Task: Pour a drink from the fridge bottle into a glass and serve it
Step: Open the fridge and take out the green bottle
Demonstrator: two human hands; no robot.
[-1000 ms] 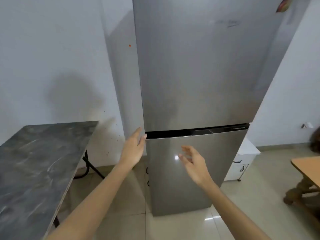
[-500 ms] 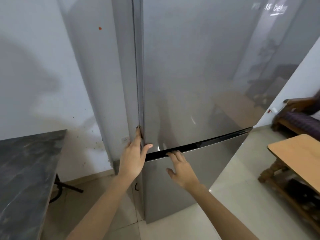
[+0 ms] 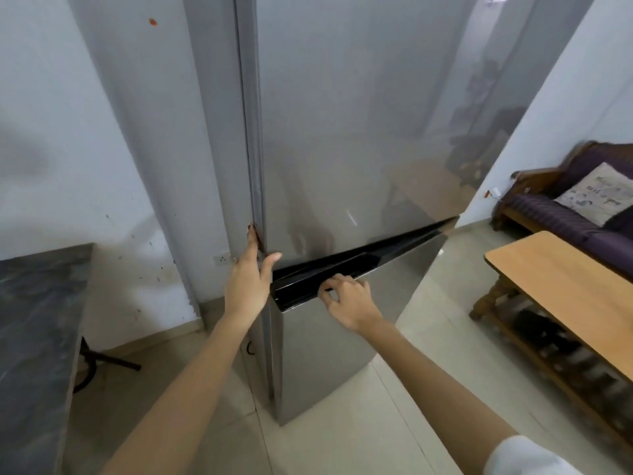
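Fridge (image 3: 219,149): centre, far, against the wall; grey table (image 3: 34,320) left, wooden table (image 3: 565,279) right.
Left hand (image 3: 248,282): fingers straight, together, along the upper door (image 3: 342,132) left edge; thumb spread.
Right hand (image 3: 349,299): fingers curled into the lower door (image 3: 342,354) top recess.

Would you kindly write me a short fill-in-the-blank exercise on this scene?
The left hand rests on the ____ door's edge of the tall silver fridge. The right hand hooks into the black handle recess atop the ____ door. The light wooden table stands on the fridge's ____ side. Missing: upper; lower; right.
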